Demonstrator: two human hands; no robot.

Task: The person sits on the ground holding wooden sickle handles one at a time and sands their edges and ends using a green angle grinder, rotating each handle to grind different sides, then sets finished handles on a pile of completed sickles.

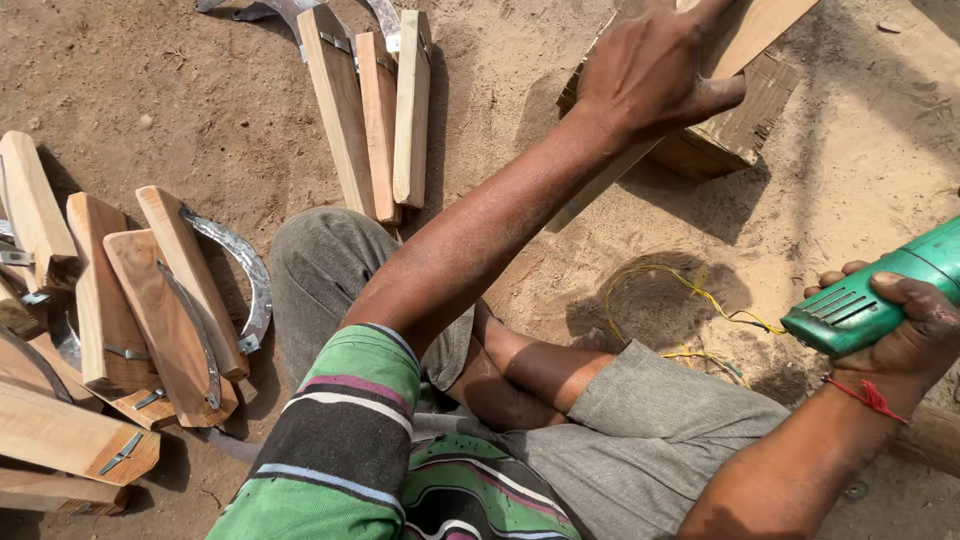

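My left hand (652,70) reaches forward and presses down on a long wooden piece (758,30) that lies across a wooden block (728,135) at the top right. My right hand (898,335) grips a green power tool (870,300) at the right edge, held away from the block. Only the tool's rear body shows; its working end is out of frame. I sit cross-legged on sandy ground, with my bare foot (525,360) tucked below the left arm.
A pile of wooden-handled sickles with curved metal blades (165,320) lies at the left. Three more wooden handles (375,105) lie at the top centre. A yellow wire (700,295) loops on the sand (860,150) between my foot and the tool.
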